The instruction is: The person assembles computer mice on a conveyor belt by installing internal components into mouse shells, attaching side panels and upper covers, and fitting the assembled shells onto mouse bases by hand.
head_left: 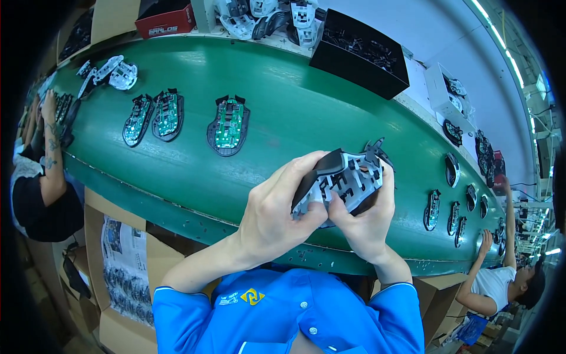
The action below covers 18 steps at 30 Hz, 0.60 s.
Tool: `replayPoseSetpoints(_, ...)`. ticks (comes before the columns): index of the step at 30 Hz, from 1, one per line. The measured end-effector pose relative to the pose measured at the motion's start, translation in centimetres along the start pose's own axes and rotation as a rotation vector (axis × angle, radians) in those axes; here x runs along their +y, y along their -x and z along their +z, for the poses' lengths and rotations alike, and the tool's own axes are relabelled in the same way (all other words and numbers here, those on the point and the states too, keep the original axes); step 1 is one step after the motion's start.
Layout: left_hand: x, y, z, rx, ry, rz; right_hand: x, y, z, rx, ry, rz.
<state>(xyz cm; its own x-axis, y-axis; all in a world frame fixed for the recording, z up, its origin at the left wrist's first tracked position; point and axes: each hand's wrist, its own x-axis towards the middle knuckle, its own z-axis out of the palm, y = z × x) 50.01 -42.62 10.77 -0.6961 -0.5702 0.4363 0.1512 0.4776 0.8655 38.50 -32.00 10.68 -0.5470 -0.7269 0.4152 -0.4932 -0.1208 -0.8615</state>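
Note:
Both my hands hold a computer mouse's upper shell (349, 177), black outside with a white ribbed inner frame turned toward me. My left hand (272, 203) is wrapped round its left side, and my right hand (368, 227) grips its right side. The two thumbs press close together at the shell's lower edge. A black part sticks out at its far right end. Beyond my left hand, on the green belt, lies a mouse base with a green circuit board (229, 125). Two more such bases (168, 115) lie side by side farther left.
White and black shell pieces (121, 74) lie at the belt's far left. A black box of small dark parts (359, 53) stands at the far edge. Several mouse parts (432, 209) lie on the right. Co-workers sit at left (50, 177) and right (495, 283). An open carton (159, 253) stands below the belt.

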Motion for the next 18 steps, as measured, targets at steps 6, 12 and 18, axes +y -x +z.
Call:
replayPoseSetpoints(6, -1.4, -0.3, 0.0, -0.085, -0.098, 0.058, 0.2, -0.7, -0.7, -0.067, 0.103, 0.1)
replayPoseSetpoints(12, 1.1, -2.0, -4.5, -0.343, 0.246, -0.444, 4.4, -7.6, -15.7, -0.203, 0.254, 0.308)
replayPoseSetpoints(18, -1.4, -2.4, -4.1, -0.288, 0.146, -0.404, 15.7, -6.8, -20.4, -0.048, 1.581, 0.143)
